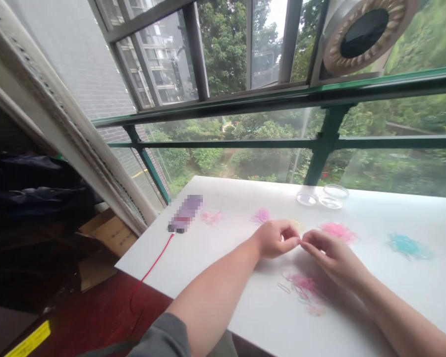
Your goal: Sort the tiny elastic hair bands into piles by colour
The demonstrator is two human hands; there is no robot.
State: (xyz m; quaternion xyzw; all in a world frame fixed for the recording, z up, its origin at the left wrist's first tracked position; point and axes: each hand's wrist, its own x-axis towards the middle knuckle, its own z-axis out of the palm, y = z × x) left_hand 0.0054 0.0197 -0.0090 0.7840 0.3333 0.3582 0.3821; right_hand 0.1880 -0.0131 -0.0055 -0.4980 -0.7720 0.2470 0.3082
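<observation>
My left hand (277, 239) and my right hand (329, 253) meet over the white table (223, 277), thumbs and forefingers pinched with the tips almost touching. Anything between the fingertips is too small to make out. Below them lies a loose pile of pink and pale thin loops (305, 286); their exact kind does not show clearly. Just behind my right hand is a bright pink pile (338, 232). Beyond my left hand are a magenta pile (261, 215) and a yellowish one (294, 224), partly covered by the hand. A teal pile (409, 246) lies further right.
A clear round container (335, 197) and a clear lid-like disc (306, 199) stand near the back edge. At the left lie a light pink pile (212, 217) and a blurred-out phone (186, 214) with a red cable (152, 267). Green railing (226, 145) borders the table's far side.
</observation>
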